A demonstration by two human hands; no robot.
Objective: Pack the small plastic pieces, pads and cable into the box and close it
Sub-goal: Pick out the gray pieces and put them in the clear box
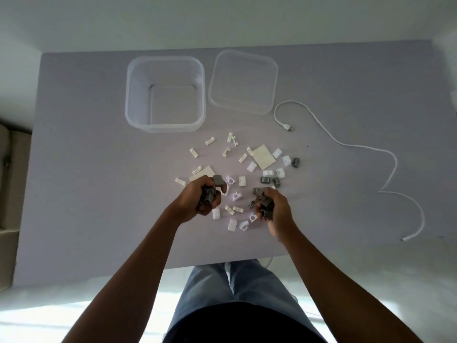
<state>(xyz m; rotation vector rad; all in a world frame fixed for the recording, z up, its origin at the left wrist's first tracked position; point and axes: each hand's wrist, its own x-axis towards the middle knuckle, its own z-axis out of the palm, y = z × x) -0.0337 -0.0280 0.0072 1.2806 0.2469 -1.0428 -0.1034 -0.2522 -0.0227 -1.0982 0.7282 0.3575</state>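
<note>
A clear plastic box [138, 95] stands open at the back of the table, nothing visible inside. Its clear lid [243, 81] lies flat to the right of it. Several small white and grey plastic pieces [252, 167] lie scattered in the middle. A cream pad [263, 157] lies among them; a second pad [204, 173] shows partly behind my left hand. My left hand [197, 200] is shut on a bunch of grey pieces. My right hand [277, 211] also grips grey pieces. A white cable [393, 164] snakes along the right side.
The lilac table [86, 169] has bare surface on its left half and near the front edge. My legs show below the front edge. A beige piece of furniture [7, 184] stands off the table's left side.
</note>
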